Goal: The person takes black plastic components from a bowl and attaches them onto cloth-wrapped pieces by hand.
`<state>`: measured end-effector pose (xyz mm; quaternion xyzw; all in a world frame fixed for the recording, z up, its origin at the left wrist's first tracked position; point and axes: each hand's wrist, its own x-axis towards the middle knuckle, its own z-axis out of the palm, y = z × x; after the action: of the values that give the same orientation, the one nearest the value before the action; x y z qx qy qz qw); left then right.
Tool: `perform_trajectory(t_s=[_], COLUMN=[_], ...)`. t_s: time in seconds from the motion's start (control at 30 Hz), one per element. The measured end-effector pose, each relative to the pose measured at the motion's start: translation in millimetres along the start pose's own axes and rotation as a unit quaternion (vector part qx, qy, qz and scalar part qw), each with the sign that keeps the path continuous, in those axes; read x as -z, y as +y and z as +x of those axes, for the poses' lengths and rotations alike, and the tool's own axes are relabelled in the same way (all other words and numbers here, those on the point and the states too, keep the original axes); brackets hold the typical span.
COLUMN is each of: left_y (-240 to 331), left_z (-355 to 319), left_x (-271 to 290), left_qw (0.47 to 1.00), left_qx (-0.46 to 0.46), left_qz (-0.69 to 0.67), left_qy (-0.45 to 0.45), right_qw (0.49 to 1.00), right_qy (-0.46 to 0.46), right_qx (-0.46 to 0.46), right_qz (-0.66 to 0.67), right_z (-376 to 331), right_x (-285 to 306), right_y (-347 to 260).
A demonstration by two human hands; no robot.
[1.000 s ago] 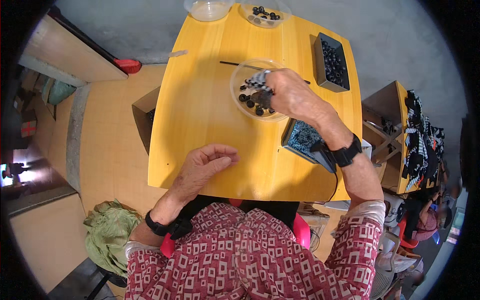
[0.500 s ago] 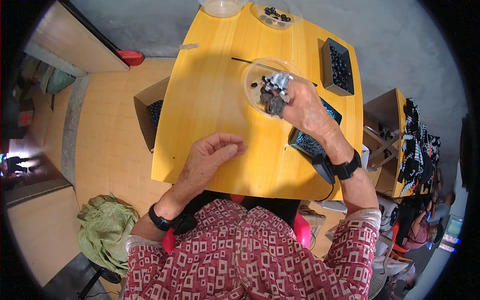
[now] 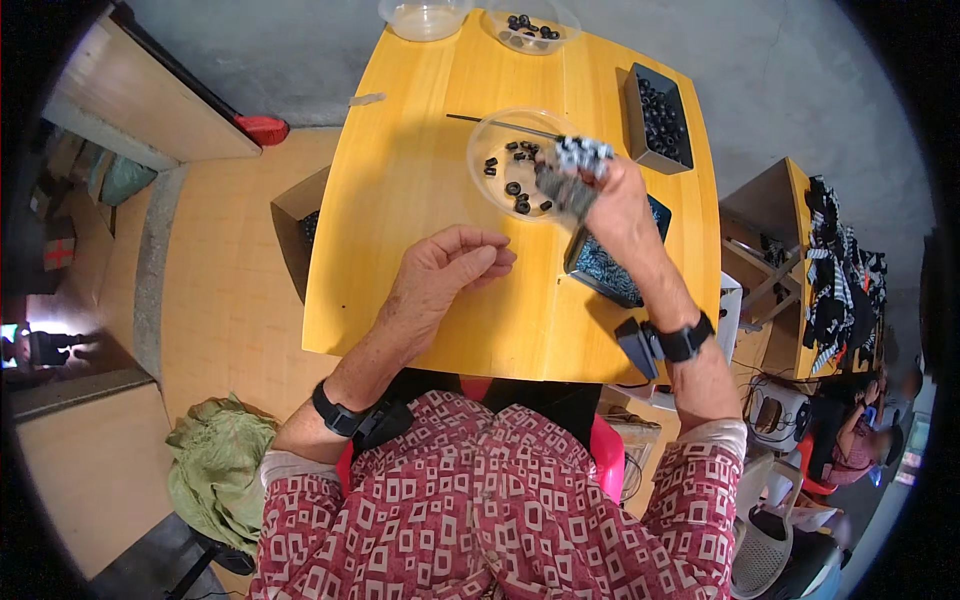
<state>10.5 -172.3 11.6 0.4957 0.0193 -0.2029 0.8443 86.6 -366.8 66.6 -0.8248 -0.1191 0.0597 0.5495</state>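
My right hand point(image 3: 620, 212) is closed on a bundle of silver-white checked and dark grey-black pieces point(image 3: 580, 158), blurred by motion. It is over the right side of a clear round plastic bowl point(image 3: 478, 180). Several small black rings point(image 3: 513, 188) lie loose inside that bowl. My left hand point(image 3: 440, 275) hovers above the table nearer to me, its fingers curled in and the thumb against them; the inside of its grip is hidden. A dark tray point(image 3: 612, 280) of small bluish pieces sits partly under my right wrist.
A thin black rod point(image 3: 495, 124) lies across the bowl's far side. Farther back stand a clear tub point(image 3: 425, 22), another bowl with black rings point(image 3: 530, 35) and a grey box of black rings point(image 3: 660, 125). An open cardboard box point(image 3: 295, 215) stands beside the table's left edge.
My right hand has drawn the bundle rightward across the bowl, uncovering more black rings. My left hand has shifted slightly farther from me and to the right. The whole view has tilted a little.
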Motion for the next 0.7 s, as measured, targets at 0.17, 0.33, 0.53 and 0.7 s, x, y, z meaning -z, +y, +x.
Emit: perform_trajectory(t_s=[0.17,0.33,0.53,0.7], left_y=[3,-15,-18,-17], left_z=[0,-2,-5,-7], left_x=[-12,-15,-28,-36], left_qw=[0.997,0.992,0.989,0.991], left_qx=[0.022,0.079,0.090,0.078], left_qz=[-0.065,-0.092,-0.119,-0.109], left_qy=[0.026,0.027,0.015,0.004], right_qw=[0.972,0.953,0.993,0.990], right_qy=[-0.020,-0.032,0.051,0.106], right_qx=[0.188,0.222,0.098,0.060], right_qz=[-0.140,-0.202,-0.030,0.072], right_z=[-51,-74,-95,-105], right_x=[-24,-22,-23,-26], right_y=[-7,6,19,18])
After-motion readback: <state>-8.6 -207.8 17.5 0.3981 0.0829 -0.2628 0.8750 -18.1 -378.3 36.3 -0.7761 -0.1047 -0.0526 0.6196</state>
